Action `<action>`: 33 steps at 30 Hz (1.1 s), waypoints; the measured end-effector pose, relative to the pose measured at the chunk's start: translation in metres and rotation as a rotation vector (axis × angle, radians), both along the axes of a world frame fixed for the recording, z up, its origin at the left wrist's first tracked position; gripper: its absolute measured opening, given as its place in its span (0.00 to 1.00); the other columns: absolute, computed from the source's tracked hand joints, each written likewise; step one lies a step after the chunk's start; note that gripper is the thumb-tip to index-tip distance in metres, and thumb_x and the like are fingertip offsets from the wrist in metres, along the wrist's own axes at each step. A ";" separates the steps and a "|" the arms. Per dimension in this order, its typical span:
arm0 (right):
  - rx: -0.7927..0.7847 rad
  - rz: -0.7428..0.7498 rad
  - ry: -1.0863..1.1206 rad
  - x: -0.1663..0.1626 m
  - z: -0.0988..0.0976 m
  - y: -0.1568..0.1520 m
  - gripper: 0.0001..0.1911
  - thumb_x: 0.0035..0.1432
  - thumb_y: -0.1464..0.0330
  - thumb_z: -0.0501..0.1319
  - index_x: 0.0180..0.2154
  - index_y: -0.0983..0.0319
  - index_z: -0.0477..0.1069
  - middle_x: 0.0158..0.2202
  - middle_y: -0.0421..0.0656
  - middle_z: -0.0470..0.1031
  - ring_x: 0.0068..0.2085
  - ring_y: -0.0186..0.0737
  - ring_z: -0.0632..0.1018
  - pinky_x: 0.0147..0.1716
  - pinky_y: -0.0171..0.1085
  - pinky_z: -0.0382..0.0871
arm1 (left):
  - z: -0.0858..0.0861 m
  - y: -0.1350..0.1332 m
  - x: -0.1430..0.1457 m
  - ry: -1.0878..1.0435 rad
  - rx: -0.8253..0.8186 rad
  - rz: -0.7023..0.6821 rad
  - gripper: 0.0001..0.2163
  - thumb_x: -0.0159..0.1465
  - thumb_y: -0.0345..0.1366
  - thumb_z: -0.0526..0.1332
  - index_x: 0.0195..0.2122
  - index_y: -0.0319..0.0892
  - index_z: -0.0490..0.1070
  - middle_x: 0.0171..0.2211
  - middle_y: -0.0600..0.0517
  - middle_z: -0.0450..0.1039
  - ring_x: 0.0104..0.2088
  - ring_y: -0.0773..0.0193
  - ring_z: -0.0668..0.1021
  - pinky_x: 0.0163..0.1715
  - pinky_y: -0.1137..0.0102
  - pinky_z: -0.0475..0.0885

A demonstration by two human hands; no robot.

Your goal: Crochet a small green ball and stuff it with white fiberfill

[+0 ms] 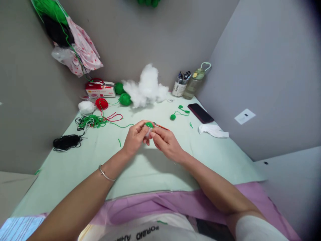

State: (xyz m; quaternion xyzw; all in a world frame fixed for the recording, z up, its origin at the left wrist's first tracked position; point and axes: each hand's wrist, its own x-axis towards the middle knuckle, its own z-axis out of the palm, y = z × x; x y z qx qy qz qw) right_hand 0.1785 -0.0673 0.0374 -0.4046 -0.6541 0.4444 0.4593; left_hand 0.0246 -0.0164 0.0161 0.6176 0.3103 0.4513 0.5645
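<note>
Over the middle of the table my left hand (135, 136) is closed round a small green crochet piece (149, 125). Something white (148, 132) shows just under the green part, between the fingers of both hands. My right hand (166, 140) is closed on a crochet hook (162, 126) with a reddish-orange handle, its tip end close to the green piece. Fingers hide most of the work. A green yarn strand (122, 126) leads from the left hand to a tangle of green yarn (92, 121) on the left.
Behind my hands lies white stuffing (147, 88) beside green yarn balls (125, 99). Left are red yarn (101, 103), white yarn (86, 107), black yarn (67, 142) and a box (101, 91). Right are a phone (200, 112), white cloth (214, 131), pen cup (179, 87) and bottle (193, 83).
</note>
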 end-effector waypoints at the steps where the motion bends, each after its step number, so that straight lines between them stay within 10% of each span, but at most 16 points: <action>1: 0.018 -0.014 -0.027 0.000 0.000 0.000 0.17 0.68 0.58 0.57 0.30 0.60 0.71 0.27 0.39 0.72 0.24 0.31 0.62 0.26 0.34 0.55 | -0.002 -0.001 0.002 0.015 0.029 0.044 0.15 0.67 0.49 0.61 0.40 0.41 0.72 0.19 0.59 0.65 0.18 0.69 0.68 0.19 0.74 0.66; 11: -0.632 0.393 0.567 0.012 0.000 0.014 0.11 0.66 0.65 0.60 0.30 0.62 0.70 0.13 0.27 0.46 0.19 0.28 0.43 0.15 0.26 0.42 | -0.010 -0.006 -0.004 0.268 0.375 0.263 0.12 0.73 0.45 0.54 0.45 0.44 0.71 0.28 0.54 0.73 0.25 0.65 0.72 0.33 0.69 0.67; 33: -0.656 0.678 0.515 0.014 -0.027 0.025 0.15 0.68 0.59 0.60 0.36 0.64 0.72 0.13 0.27 0.50 0.17 0.27 0.46 0.15 0.26 0.48 | -0.017 0.005 -0.010 0.220 0.626 0.287 0.12 0.74 0.42 0.55 0.48 0.45 0.76 0.37 0.50 0.75 0.36 0.62 0.74 0.42 0.68 0.68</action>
